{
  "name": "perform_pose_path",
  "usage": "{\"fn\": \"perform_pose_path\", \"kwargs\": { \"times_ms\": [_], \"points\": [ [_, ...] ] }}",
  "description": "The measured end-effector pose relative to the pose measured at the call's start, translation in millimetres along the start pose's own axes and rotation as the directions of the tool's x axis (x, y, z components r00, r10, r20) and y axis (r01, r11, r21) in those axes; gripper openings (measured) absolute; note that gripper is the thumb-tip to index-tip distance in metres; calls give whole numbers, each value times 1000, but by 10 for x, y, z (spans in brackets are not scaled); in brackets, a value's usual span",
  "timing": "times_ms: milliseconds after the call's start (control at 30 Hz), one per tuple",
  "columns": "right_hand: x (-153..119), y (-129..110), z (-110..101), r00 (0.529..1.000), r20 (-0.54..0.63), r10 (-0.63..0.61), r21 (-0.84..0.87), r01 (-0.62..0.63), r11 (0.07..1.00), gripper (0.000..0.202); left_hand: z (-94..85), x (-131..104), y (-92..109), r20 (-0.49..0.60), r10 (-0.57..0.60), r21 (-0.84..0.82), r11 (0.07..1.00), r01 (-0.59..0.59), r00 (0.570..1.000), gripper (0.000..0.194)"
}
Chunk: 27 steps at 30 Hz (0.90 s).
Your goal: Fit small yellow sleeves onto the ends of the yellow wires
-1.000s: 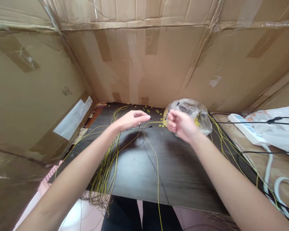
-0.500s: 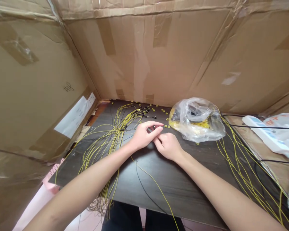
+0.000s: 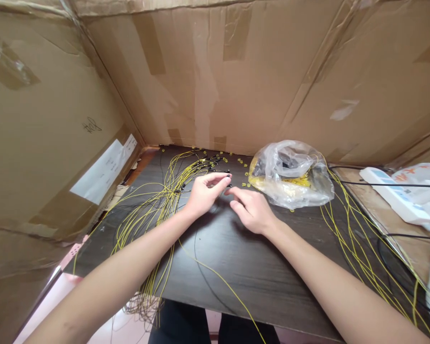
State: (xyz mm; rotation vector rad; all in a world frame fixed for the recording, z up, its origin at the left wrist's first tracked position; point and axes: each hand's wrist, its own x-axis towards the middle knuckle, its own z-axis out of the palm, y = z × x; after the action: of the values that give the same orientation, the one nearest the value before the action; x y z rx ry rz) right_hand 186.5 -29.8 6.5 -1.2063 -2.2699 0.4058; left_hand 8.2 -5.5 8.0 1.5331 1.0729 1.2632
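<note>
My left hand (image 3: 205, 195) pinches a small black connector (image 3: 229, 177) between thumb and fingertips above the dark tabletop (image 3: 236, 282). A yellow wire (image 3: 218, 276) runs from below this hand to the table's front edge. Just to the right, my right hand (image 3: 251, 210) has its index finger stretched toward the connector and its thumb apart, with nothing seen in it. Beside my left hand lies a bundle of yellow wires (image 3: 168, 203) with black ends. Several small yellow pieces (image 3: 246, 185) are scattered behind my hands.
A clear plastic bag (image 3: 297, 196) with yellow pieces inside stands at the back right. More yellow wires (image 3: 354, 243) hang along the right side, near a white power strip (image 3: 394, 196). Cardboard walls (image 3: 200, 81) enclose the back and left.
My hands have moved apart; the right one has let go and its fingers have opened. The view has shifted slightly. My left hand keeps its pinch.
</note>
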Motion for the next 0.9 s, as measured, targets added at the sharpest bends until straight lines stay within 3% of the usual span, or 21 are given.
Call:
{"fn": "perform_pose_path", "kwargs": {
  "times_ms": [100,167,300,467,567,667,800,900],
  "points": [
    [40,117,-23,982,-189,11,-238,-56,970,33,-43,39,-66,-28,5,80,997,-3,1000,28],
    [69,184,3,968,-252,-6,-346,-84,934,36,-50,43,-102,0,28,164,986,-28,1000,25],
    [99,274,85,976,-217,1,-391,-88,916,34,-43,19,-124,90,90,351,929,-116,992,27],
    [92,329,105,973,-205,110,-336,-175,925,27,-49,-3,-99,173,98,442,881,-166,980,24],
    [86,309,102,967,-230,113,-250,-171,953,26,-48,-8,-96,189,84,438,885,-161,978,24],
    [87,240,125,948,-300,103,10,-105,994,22,-43,-8,-103,191,74,410,900,-148,979,25],
    [94,137,190,914,-341,220,442,-50,896,22,-38,-2,-105,171,59,359,926,-118,983,22],
    [100,113,223,918,-328,224,509,-28,860,27,-32,2,-100,162,68,346,930,-121,984,21]
  ]
}}
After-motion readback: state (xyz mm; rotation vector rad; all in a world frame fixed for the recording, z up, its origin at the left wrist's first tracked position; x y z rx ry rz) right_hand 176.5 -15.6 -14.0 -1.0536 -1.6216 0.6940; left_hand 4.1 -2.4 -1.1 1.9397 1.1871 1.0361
